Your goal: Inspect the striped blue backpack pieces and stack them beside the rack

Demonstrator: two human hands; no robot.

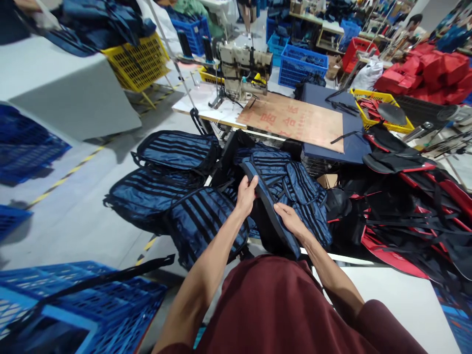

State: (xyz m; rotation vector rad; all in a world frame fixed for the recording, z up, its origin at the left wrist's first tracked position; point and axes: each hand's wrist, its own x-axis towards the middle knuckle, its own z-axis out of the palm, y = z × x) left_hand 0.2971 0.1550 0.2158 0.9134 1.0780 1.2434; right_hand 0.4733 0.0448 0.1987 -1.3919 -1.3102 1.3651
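Both hands grip a long dark fabric backpack piece with a blue strip along its edge (266,197); it slants down toward my body. My left hand (246,196) pinches its upper part, thumb on top. Lower down, my right hand (290,220) is closed on the same edge. The underside of the piece is black and partly hidden. Behind and beneath it lie several blue backpack panels with black stripes (304,184). To the left, more striped blue backpack pieces (169,194) are stacked, overlapping one another.
A sewing machine (241,66) stands on a table with a wooden board (295,118) beyond my hands. Black and red bag pieces (398,216) are heaped at right. A blue crate (92,305) sits at lower left, a yellow basket (138,61) farther back. A white tabletop (398,305) is lower right.
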